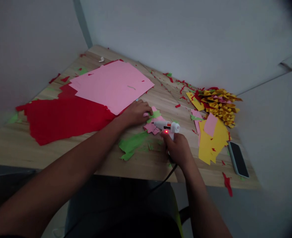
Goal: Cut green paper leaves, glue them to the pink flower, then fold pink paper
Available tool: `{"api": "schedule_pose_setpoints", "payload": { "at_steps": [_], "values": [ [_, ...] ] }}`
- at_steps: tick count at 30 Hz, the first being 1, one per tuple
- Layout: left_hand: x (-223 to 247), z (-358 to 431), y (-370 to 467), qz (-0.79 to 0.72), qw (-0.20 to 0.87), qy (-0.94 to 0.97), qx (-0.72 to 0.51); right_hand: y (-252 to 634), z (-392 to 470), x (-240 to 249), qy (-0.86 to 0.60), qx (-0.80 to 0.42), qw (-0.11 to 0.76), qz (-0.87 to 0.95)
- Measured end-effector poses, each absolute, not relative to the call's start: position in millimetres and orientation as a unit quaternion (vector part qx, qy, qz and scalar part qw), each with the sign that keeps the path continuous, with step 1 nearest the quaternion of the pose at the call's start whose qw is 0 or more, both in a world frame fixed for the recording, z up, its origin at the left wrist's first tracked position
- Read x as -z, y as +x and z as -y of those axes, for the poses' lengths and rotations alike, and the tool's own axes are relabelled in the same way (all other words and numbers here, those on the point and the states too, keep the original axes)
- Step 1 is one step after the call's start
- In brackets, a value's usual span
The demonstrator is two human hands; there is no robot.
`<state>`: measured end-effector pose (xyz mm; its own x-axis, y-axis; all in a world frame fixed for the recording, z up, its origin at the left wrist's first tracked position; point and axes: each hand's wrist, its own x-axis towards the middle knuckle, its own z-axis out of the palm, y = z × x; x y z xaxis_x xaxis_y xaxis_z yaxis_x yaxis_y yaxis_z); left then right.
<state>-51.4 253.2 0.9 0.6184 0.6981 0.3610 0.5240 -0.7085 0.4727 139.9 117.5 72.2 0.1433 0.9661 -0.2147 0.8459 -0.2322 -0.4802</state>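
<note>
- At the middle of the wooden table: one glue gun, white, with a lit red light on its body; nozzle pointing left, toward small paper cuttings.
- Around its handle: right hand, closed in a firm grip, thumb up near the light.
- Below that hand: one black cable, running down past the table's front edge.
- Left of the nozzle: left hand, palm down, fingers bent over the edge of the cuttings; whether anything is pinched between them cannot be told.
- Between the two hands: pink pieces, small, overlapping, with a light green scrap on top.
- Nearer the front edge: one green piece, ragged, lying flat.
- Beyond the left hand: pink sheets, stacked unevenly, corners fanned.
- Left side, partly beneath the stack: red paper, large, rough-edged.
- Far left corner: one small white object, shaped like an earbud.
- Right rear, near the wall: folded yellow paper, many pointed units massed together, some pink and red among them.
- In front of that mass: yellow sheets, a pink rectangle resting on them.
- Right end: one phone, screen up and dark.
</note>
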Motion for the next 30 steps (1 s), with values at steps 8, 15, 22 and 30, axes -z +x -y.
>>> {"api": "schedule_pose_setpoints", "payload": {
  "at_steps": [8, 15, 22, 30],
  "values": [
    [-1.3, -249.7, -51.8, -0.350, 0.158, 0.881, -0.277, 135.5, -116.6, -72.0, -0.769, -0.221, 0.116, 0.588],
    [-1.4, -248.5, -52.3, -0.356, 0.150, 0.882, -0.271, 137.9, -116.0, -71.4, -0.766, -0.240, 0.116, 0.585],
    [-2.8, -249.8, -52.1, -0.360, 0.153, 0.884, -0.256, 141.6, -119.1, -71.8, -0.749, -0.266, 0.118, 0.596],
    [-1.4, -250.3, -52.4, -0.357, 0.155, 0.886, -0.253, 149.4, -95.6, -68.5, -0.721, -0.338, 0.294, 0.529]
  ]
}}
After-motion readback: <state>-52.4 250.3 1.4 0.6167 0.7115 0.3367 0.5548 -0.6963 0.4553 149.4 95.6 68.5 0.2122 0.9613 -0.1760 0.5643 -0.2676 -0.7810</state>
